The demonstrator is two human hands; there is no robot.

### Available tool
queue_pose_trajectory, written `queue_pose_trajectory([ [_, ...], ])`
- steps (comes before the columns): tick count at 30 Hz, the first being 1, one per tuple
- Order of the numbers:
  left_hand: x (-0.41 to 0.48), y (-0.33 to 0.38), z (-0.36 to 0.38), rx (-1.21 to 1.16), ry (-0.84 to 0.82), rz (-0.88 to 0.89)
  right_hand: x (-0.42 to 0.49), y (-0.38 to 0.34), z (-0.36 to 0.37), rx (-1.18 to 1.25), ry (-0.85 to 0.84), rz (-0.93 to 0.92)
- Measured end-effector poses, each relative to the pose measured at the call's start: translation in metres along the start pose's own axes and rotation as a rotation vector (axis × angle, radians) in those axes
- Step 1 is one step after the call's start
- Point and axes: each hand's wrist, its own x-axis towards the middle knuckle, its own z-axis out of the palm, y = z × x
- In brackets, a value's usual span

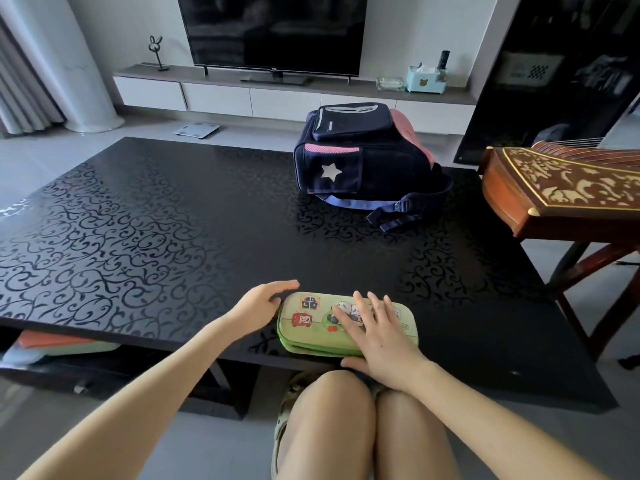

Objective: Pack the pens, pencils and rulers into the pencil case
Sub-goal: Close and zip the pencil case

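A green pencil case (311,323) with panda pictures lies closed near the front edge of the black table (156,237). My right hand (377,334) rests flat on its lid, fingers spread and thumb at the near edge. My left hand (263,303) touches the case's left end with fingers extended. No pens, pencils or rulers show anywhere in view.
A navy and pink backpack (360,157) stands at the table's far right. A carved wooden zither (561,188) on a stand sits beyond the right edge. A TV (273,29) and low cabinet stand at the back. My knees are under the table's front edge.
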Motion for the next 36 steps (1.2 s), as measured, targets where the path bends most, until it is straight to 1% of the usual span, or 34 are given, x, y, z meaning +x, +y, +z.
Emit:
queue_pose_trajectory([
  [2,0.008,-0.002,0.000,-0.096,-0.123,-0.061,-0.001,0.001,0.000,-0.006,-0.006,0.003],
  [6,0.019,0.000,-0.005,-0.141,-0.201,-0.083,0.003,0.003,0.000,-0.004,0.019,-0.007],
  [8,0.027,-0.002,-0.008,-0.130,-0.260,-0.111,0.003,0.003,0.001,-0.003,0.031,-0.008],
  [10,0.036,-0.002,-0.010,-0.113,-0.357,-0.148,0.003,0.003,0.002,-0.007,0.028,-0.008],
  [14,0.058,0.005,-0.016,-0.011,-0.533,-0.214,0.003,0.003,0.004,-0.029,0.035,-0.006],
  [17,0.065,0.007,-0.019,0.016,-0.575,-0.241,0.004,0.004,0.006,-0.041,0.055,-0.013],
  [20,0.066,0.005,-0.016,0.011,-0.562,-0.210,0.004,0.004,0.007,-0.035,0.086,-0.021],
  [23,0.068,0.007,-0.012,0.108,-0.489,-0.115,0.007,0.006,0.007,-0.019,0.102,-0.029],
  [25,0.073,0.009,-0.011,0.153,-0.442,-0.090,0.014,0.012,0.007,-0.005,0.089,-0.012],
  [28,0.083,0.008,-0.012,0.128,-0.413,-0.103,0.027,0.025,0.004,0.047,0.022,-0.013],
  [30,0.091,0.003,-0.011,0.101,-0.332,-0.087,0.035,0.030,0.005,0.066,-0.007,-0.009],
  [33,0.100,-0.004,-0.008,0.180,-0.159,0.028,0.045,0.034,0.007,0.083,-0.018,0.031],
  [36,0.095,-0.009,-0.009,0.277,-0.049,0.117,0.053,0.035,0.009,0.101,0.008,0.047],
])
